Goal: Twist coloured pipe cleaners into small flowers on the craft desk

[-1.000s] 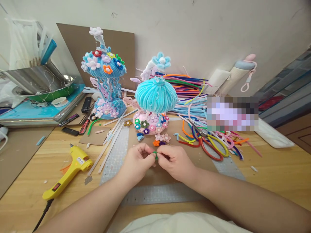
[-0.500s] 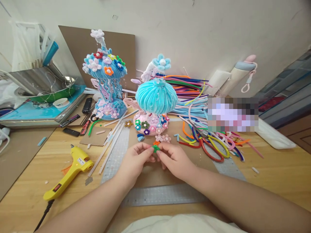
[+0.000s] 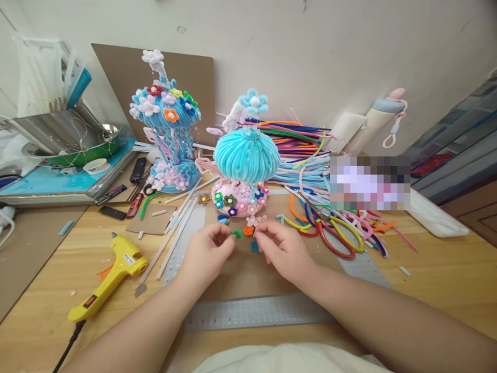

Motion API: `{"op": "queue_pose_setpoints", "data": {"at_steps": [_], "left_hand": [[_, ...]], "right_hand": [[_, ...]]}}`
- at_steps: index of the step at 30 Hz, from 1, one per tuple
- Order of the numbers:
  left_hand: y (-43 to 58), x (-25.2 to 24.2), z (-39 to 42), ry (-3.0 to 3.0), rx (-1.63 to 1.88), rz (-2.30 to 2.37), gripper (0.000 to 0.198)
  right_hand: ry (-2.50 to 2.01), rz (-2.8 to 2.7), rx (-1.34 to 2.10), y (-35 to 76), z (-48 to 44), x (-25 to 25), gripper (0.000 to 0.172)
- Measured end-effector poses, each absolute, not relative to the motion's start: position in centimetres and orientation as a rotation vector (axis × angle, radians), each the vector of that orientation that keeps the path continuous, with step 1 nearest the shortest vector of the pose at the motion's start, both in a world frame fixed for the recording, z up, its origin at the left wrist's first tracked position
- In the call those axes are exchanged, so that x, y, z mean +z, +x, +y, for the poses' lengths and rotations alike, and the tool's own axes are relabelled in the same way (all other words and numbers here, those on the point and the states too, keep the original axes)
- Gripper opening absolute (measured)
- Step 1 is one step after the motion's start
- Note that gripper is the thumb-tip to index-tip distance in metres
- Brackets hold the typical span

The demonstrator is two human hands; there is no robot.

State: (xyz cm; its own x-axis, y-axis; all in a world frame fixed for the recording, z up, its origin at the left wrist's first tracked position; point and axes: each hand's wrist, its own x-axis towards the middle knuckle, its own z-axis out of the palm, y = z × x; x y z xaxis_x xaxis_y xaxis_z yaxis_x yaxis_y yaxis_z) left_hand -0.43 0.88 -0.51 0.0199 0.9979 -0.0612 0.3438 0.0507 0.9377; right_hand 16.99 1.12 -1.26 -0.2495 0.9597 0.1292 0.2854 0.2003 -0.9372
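Pale wood shows across the worktop [image 3: 46,290], backed by a plain wall [image 3: 303,62]. At left lies a yellow glue gun [image 3: 126,256]; behind it and rightward stands a tall flowered ornament [image 3: 166,127]. Next, the left hand [image 3: 207,251] pinches a small green flower [image 3: 236,234] at its fingertips, in front of a turquoise-domed ornament [image 3: 246,155]. An orange flower [image 3: 249,230] lies between the hands. A teal piece [image 3: 255,246] is beside the curled right hand [image 3: 285,251]; whether gripped, I cannot tell. Scissors [image 3: 324,213] rest farther right.
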Motion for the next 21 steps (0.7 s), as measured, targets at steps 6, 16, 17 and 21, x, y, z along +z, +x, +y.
{"op": "queue_pose_setpoints", "data": {"at_steps": [6, 16, 17, 21], "left_hand": [[-1.1, -1.1, 2.1, 2.013, 0.979, 1.545, 0.012], [-5.1, 1.0, 4.1, 1.969, 0.861, 1.976, 0.025], [-5.8, 1.3, 4.3, 1.93, 0.791, 2.006, 0.026], [-6.7, 1.4, 4.5, 1.906, 0.452, 1.932, 0.031]], "right_hand": [[-1.105, -1.263, 1.126, 17.9, 3.5, -1.6, 0.016], [-1.083, -1.143, 1.234, 17.8, 4.1, -2.2, 0.014], [-1.084, -1.136, 1.246, 17.8, 4.2, -2.2, 0.014], [-1.084, -1.161, 1.268, 17.8, 4.3, -2.2, 0.015]]}}
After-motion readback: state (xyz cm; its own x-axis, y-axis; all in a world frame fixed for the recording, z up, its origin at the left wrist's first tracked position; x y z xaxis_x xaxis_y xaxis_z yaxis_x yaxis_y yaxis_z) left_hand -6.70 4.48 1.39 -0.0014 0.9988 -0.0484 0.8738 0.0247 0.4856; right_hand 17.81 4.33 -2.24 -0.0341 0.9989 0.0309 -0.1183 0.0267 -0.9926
